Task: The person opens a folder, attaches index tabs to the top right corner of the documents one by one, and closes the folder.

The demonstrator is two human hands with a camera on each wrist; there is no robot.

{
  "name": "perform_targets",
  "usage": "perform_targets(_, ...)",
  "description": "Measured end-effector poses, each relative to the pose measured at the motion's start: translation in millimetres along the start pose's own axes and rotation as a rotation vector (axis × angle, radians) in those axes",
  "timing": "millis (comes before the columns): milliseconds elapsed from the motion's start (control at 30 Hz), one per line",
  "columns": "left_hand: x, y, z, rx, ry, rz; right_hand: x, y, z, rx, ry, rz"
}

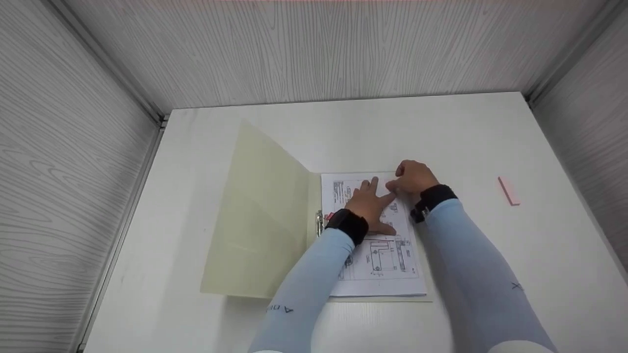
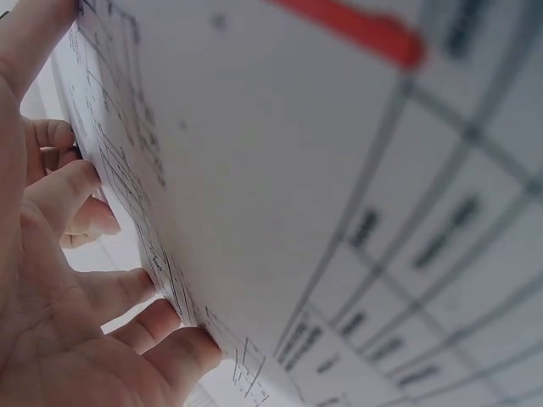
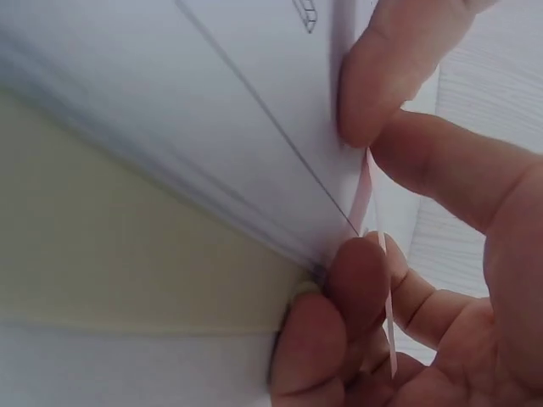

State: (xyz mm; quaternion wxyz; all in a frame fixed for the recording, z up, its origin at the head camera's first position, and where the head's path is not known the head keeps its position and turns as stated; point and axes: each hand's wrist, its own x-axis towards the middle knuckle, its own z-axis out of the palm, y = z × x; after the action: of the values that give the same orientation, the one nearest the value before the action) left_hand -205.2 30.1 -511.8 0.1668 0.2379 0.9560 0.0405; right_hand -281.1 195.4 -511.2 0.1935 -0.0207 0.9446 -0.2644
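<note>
Two hands work at one open folder of pale yellow-green board, which lies near the middle of one white surface; its single cover stands tilted up on the left. On its right half lies one stack of white paper sheets printed with black line drawings; the number of sheets cannot be counted. One silvery metal clip sits along the inner side of the stack, with one small red piece beside it. The left hand is spread, its fingers extended and resting on the top sheet. The right hand, fingers bent, pinches one thin pale-pink slip at the outer edge of the stack, near its far corner. Each wrist bears one black band, two in all, and each forearm one light-blue sleeve, likewise two. One flat pink pad with redder edges lies well apart on the right. Three grey wood-grained panels bound the scene.
</note>
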Motion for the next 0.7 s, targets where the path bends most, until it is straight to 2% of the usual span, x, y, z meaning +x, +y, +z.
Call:
perform_targets(100, -1.1, -0.1, -0.6, -0.012, 0.002, -0.003, -0.7, -2, 0, 0.006, 0.009, 0.015)
perform_targets(267, -2.0, 0.6, -1.7, -0.020, 0.002, -0.022, -2.7, -4, 4, -0.002, 0.073, 0.008)
perform_targets(567, 2.7, -0.2, 0.8, 0.001, -0.011, -0.023, 0.3, 4, 5, -0.010, 0.108, -0.051)
perform_targets(700, 2.8, -0.9, 1.6, 0.019, 0.005, -0.008, 2.1, 10, 4, -0.021, 0.118, -0.082)
